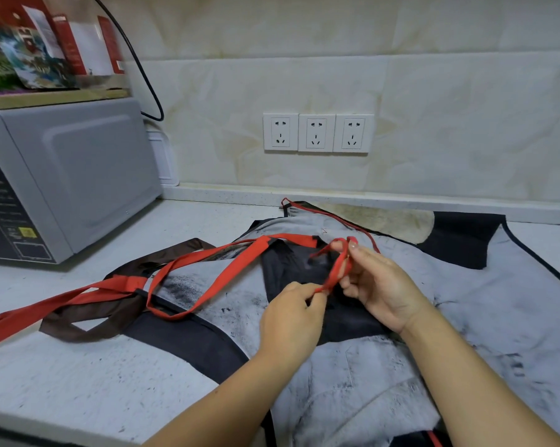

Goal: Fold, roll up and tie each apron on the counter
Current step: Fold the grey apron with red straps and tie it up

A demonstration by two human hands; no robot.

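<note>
Worktop (pixel 62 366): pale, speckled, runs along a tiled wall. Grey microwave (pixel 78 175) sits far left against the wall.

Light aprons (pixel 498 317), grey-white with dark smudges and dark trim, lie spread flat over the centre and right of the worktop. The dark apron (pixel 288 262) lies bunched on top of them at the centre, under the hands; can't tell if it's folded or rolled.

The wide red strap (pixel 227 275) trails left from the dark apron across the worktop, crossing a brown strap (pixel 88 321).

Right hand (pixel 381 285): grip curled, red tie (pixel 336 269) looped over the raised fingertips. Left hand (pixel 291 321): grip pinching the lower end of the same tie between thumb and forefinger. Both hands are just above the dark apron.

Three white sockets (pixel 317 132) on the wall behind.
</note>
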